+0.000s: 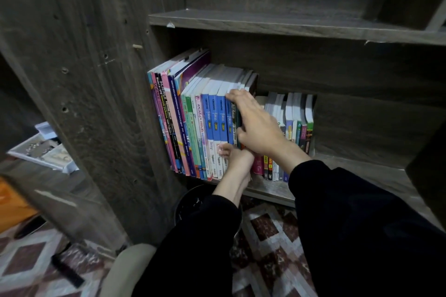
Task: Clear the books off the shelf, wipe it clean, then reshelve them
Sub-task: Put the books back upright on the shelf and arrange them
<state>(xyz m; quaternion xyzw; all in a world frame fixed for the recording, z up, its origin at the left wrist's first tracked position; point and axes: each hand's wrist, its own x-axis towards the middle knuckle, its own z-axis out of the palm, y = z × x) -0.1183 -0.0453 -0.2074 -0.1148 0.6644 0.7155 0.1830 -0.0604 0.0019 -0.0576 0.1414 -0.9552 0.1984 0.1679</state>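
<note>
A row of tall schoolbooks (pixel 193 116) stands upright at the left end of a dark wooden shelf (pixel 337 166). Shorter books (pixel 294 118) stand to their right, further back. My right hand (pixel 255 123) lies over the top and spine of the rightmost tall books, fingers curled on their upper edge. My left hand (pixel 237 157) presses against the bottom of the same spines, just under the right hand. Which book each hand grips is hidden by the hands themselves.
An upper shelf board (pixel 289 24) runs above the books. The cabinet's side panel (pixel 101 103) stands at the left, with a white tray (pixel 41 149) beyond it. A dark bin (pixel 193 202) and a patterned rug (pixel 270 236) lie below.
</note>
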